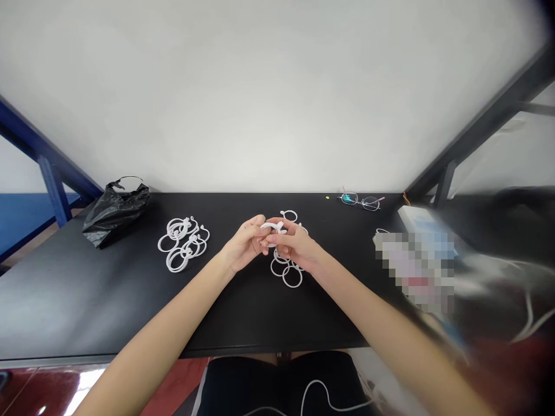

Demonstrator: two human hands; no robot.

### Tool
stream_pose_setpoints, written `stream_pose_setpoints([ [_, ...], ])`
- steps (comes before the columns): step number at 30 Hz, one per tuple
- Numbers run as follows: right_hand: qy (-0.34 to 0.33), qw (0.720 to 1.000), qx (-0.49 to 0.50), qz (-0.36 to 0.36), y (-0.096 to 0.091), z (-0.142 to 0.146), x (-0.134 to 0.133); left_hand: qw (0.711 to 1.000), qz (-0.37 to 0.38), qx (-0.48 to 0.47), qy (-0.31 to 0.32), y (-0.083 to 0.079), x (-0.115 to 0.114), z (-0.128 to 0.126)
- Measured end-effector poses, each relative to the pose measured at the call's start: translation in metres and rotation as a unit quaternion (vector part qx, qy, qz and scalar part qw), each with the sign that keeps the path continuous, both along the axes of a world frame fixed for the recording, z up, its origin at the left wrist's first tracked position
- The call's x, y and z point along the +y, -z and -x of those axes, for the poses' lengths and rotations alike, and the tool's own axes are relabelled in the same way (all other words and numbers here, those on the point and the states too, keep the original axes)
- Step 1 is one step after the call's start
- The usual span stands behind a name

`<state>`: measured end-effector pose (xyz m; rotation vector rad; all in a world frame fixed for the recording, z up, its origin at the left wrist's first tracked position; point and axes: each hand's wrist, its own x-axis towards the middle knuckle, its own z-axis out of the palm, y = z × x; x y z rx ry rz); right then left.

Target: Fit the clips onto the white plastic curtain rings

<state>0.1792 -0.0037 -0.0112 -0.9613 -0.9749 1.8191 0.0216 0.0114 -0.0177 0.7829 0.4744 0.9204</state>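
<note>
Above the middle of the black table, my left hand [247,243] and my right hand [296,242] meet at a white plastic curtain ring [273,226]. Fingers of both hands are closed on it, and they hide part of its loop. On the table just below and behind my right hand lies a loose group of white rings [292,276], partly covered by that hand. Farther left rests a second pile of white rings [177,258], several of them overlapping, with small knobs or eyelets on them.
A crumpled black plastic bag [115,214] sits at the back left. Eyeglasses [361,201] lie near the wall. Boxes [427,231], partly pixelated, and blurred clear plastic [489,283] occupy the right side. A white cable [329,404] crosses my lap. Metal frame bars slope at both sides.
</note>
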Motion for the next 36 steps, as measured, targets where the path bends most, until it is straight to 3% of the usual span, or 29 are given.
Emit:
stream_pose_setpoints([
  [6,0.035,0.995,-0.075,-0.054,0.001,0.003,-0.004,0.983,-0.059,0.164,-0.053,0.002,0.003,-0.002],
  [10,0.060,0.992,-0.090,-0.058,0.003,0.005,-0.004,0.972,-0.083,0.204,-0.083,0.008,0.005,-0.006],
  [14,0.073,0.995,-0.059,-0.037,0.002,0.009,-0.006,0.972,-0.079,0.194,-0.103,0.012,0.005,-0.008],
  [19,0.116,0.993,-0.003,-0.009,0.004,0.013,-0.009,0.988,-0.011,0.138,-0.070,0.013,0.004,-0.009],
  [23,0.048,0.998,0.042,0.029,0.008,0.009,-0.005,0.995,0.048,0.065,-0.054,0.016,0.005,-0.008],
  [26,-0.013,0.999,0.033,0.010,0.008,0.008,-0.005,0.995,0.064,0.054,-0.056,0.017,0.005,-0.007],
  [32,-0.004,0.999,-0.017,-0.037,0.004,0.014,-0.012,0.982,-0.053,0.159,-0.087,0.019,0.004,-0.007],
  [36,0.003,0.996,-0.065,-0.064,0.003,0.017,-0.015,0.973,-0.126,0.183,-0.054,0.027,0.005,-0.006],
])
